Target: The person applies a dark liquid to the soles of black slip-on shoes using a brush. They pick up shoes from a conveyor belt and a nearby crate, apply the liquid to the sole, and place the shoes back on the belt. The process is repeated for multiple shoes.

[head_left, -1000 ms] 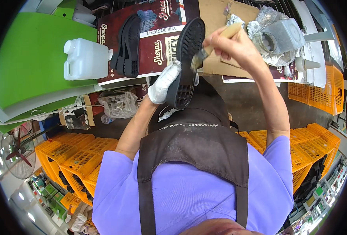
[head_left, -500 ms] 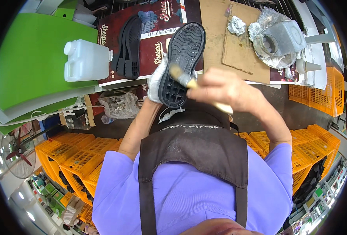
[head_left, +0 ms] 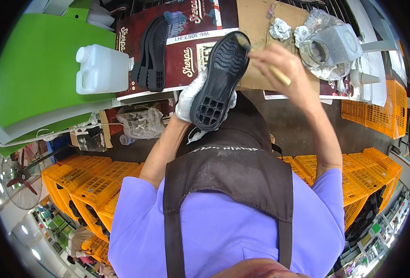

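Observation:
My left hand (head_left: pixel 191 99), in a white glove, grips a black shoe sole (head_left: pixel 219 81) from beneath, with fingertips showing at its right edge. The sole's recessed face is turned up: a wavy pattern at the far end, a grid of square hollows at the near end. Bare and closed, my right hand (head_left: pixel 283 69) holds a brush (head_left: pixel 279 75) with a pale wooden handle. Its bristles lie against the sole's upper right rim. More black soles (head_left: pixel 153 55) rest on the bench to the left, beside a white plastic jug (head_left: pixel 102 69).
Dark red printed cardboard (head_left: pixel 179 74) and brown cardboard (head_left: pixel 251 76) cover the bench. At the right lie a clear plastic container (head_left: pixel 339 44), crumpled white tissue (head_left: pixel 280 29) and a nozzle-topped bottle (head_left: pixel 364 78). Orange crates (head_left: pixel 93 180) stand behind me on both sides, another (head_left: pixel 376 111) at the right.
The brush has moved from the middle of the sole up to its far right rim. The sole has tilted a little to the right and shifted slightly toward me.

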### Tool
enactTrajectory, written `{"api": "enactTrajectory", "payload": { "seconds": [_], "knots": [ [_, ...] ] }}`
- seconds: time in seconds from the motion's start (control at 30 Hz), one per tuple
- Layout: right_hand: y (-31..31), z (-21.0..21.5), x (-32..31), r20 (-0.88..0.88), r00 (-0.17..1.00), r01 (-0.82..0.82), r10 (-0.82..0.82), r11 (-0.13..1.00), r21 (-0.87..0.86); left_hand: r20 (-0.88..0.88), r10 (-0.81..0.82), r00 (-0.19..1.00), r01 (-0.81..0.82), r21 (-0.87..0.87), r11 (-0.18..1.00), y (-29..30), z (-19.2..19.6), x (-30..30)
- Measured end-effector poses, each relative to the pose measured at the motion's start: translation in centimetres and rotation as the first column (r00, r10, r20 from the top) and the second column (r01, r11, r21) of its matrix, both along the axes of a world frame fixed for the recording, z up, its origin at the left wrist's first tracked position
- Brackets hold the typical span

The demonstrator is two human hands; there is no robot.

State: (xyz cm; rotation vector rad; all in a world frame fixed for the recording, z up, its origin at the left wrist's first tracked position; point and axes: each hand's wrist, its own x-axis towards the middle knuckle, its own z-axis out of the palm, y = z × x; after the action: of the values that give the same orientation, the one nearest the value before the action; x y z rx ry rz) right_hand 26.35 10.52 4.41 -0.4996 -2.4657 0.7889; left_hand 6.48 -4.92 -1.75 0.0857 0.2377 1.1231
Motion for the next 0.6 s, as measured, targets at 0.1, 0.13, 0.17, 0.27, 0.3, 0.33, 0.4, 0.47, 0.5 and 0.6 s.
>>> {"api": "enactTrajectory", "payload": {
  "seconds": [0.1,0.13,0.17,0.27,0.3,0.33,0.4,0.47,0.5,0.6],
  "knots": [
    [-4.3,0.4,-0.8,-0.073,0.988,-0.134,0.134,0.991,0.001,-0.176,0.168,0.97,-0.175,-0.024,0.984,0.4,0.7,0.5],
    [-5.6,0.8,-0.9,-0.083,0.976,-0.202,0.201,0.979,-0.006,-0.211,0.222,0.952,-0.234,-0.031,0.972,0.6,0.7,0.4],
    [-6.6,1.3,-0.9,-0.079,0.969,-0.236,0.236,0.972,0.009,-0.308,0.245,0.92,-0.248,0.027,0.968,0.8,-0.3,0.0],
    [-7.6,2.3,-0.6,-0.125,0.909,-0.415,0.398,0.894,-0.169,-0.272,0.195,0.942,-0.181,0.076,0.981,1.0,-0.5,-0.6],
    [-7.5,2.8,-0.6,-0.096,0.894,-0.449,0.438,0.87,-0.206,-0.202,0.178,0.963,-0.17,0.056,0.984,1.1,-0.4,-0.7],
    [-7.1,2.8,-0.7,-0.136,0.888,-0.458,0.438,0.823,-0.336,-0.283,0.172,0.943,-0.173,0.022,0.985,1.0,0.4,-0.5],
    [-5.8,2.8,-0.9,-0.214,0.88,-0.465,0.424,0.678,-0.569,-0.341,0.201,0.918,-0.214,-0.001,0.977,1.0,0.7,0.1],
    [-4.0,3.0,-1.2,-0.008,0.987,-0.086,0.161,0.486,-0.87,-0.101,0.142,0.985,-0.153,-0.102,0.983,0.9,2.2,0.7],
    [-2.4,2.6,-1.6,0.033,0.994,-0.026,0.107,0.507,-0.862,-0.241,0.147,0.959,-0.15,0.008,0.989,0.7,1.8,0.8],
    [1.1,2.0,-2.1,0.072,0.99,0.128,-0.117,0.601,-0.789,-0.161,0.078,0.984,-0.061,0.108,0.992,0.1,-0.3,-0.2]
  ]
}}
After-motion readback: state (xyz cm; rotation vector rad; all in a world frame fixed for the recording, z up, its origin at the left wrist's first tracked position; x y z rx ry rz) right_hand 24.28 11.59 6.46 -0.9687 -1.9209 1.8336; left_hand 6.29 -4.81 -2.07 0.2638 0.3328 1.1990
